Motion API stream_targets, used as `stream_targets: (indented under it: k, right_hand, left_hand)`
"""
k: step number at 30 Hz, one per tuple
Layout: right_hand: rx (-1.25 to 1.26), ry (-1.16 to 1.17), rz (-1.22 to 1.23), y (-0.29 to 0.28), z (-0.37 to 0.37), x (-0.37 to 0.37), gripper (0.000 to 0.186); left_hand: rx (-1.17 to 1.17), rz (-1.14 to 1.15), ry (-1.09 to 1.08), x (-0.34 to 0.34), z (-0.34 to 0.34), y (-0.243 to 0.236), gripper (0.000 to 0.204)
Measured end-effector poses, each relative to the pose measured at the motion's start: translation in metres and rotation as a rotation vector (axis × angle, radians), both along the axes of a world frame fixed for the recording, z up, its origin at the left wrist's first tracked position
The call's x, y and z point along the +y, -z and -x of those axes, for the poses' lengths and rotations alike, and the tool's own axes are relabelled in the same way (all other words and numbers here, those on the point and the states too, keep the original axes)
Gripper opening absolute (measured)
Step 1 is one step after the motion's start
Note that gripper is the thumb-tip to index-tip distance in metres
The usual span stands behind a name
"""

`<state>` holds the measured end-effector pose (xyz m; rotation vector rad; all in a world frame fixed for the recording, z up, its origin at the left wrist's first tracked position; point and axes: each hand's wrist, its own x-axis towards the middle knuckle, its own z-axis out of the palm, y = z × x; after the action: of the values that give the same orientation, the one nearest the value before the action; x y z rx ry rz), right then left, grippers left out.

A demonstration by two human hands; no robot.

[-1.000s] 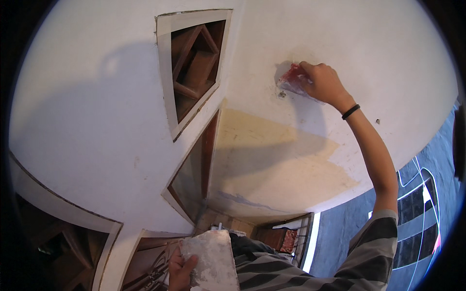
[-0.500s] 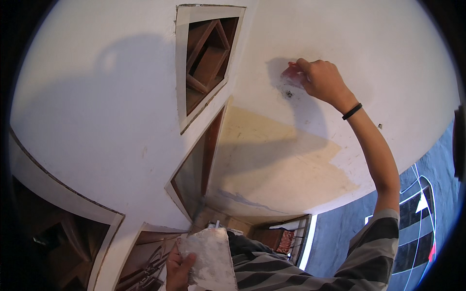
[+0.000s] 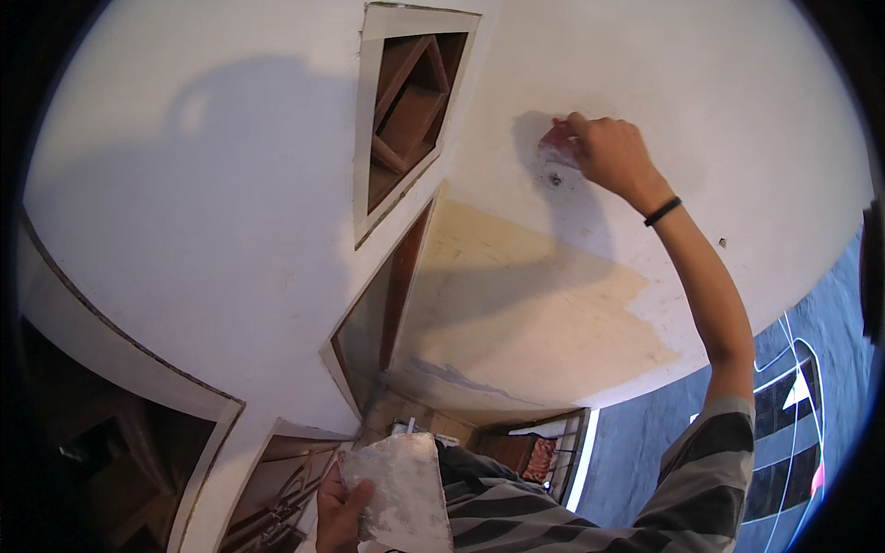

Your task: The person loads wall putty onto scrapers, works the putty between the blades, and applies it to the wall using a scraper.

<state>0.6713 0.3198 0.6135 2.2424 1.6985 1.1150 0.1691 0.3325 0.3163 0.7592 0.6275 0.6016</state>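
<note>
My right hand (image 3: 619, 158), raised at arm's length, grips a small red putty scraper (image 3: 559, 145) whose blade lies against the pale wall (image 3: 719, 111). Just under the blade is a small dark hole (image 3: 555, 180) in the plaster. Low in front of my body, my left hand (image 3: 345, 507) holds a flat, whitish, smeared board (image 3: 398, 484), its thumb on the face and the other fingers mostly hidden behind. The scraper's handle is largely covered by my right fingers.
A taped opening with wooden framing (image 3: 410, 111) is left of the scraper. Below it stands a narrow door-like opening (image 3: 387, 295). A yellowish patch (image 3: 516, 267) marks the wall, with another small hole (image 3: 723, 242) further right. A blue-grey surface (image 3: 636, 452) lies lower right.
The view has shifted slightly, so the taped opening sits further right. My right hand and scraper stay close to the dark hole; my left hand keeps hold of the board.
</note>
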Motion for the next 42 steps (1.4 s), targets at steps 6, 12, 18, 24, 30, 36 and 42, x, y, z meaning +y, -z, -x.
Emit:
stream_targets:
  k: [6, 12, 18, 24, 30, 36, 42]
  right_hand:
    - [0.127, -0.028, -0.014, -0.010, -0.003, -0.018, 0.014]
    - [0.084, 0.035, -0.074, -0.022, -0.012, -0.029, 0.016]
    - [0.160, -0.013, -0.270, 0.006, 0.089, -0.082, 0.008]
    - [0.292, -0.024, -0.393, 0.090, 0.131, -0.134, 0.039]
    - [-0.015, 0.063, -0.552, 0.142, 0.054, -0.128, 0.053]
    - [-0.201, -0.012, -0.416, 0.166, -0.016, -0.108, 0.053]
    - [-0.220, -0.013, -0.231, 0.213, -0.032, -0.109, 0.057]
  left_hand:
    - [-0.002, 0.023, -0.003, 0.000, 0.007, 0.008, 0.051]
    - [0.035, 0.022, 0.040, 0.003, -0.008, -0.009, 0.053]
    - [-0.019, 0.012, -0.017, 0.011, -0.024, -0.012, 0.048]
    - [-0.027, -0.087, 0.085, 0.021, -0.062, -0.002, 0.042]
    - [0.021, -0.151, 0.160, 0.015, -0.081, -0.018, 0.040]
    - [0.045, -0.189, 0.132, 0.001, -0.070, -0.031, 0.040]
    - [0.129, -0.187, 0.009, -0.011, -0.046, -0.020, 0.047]
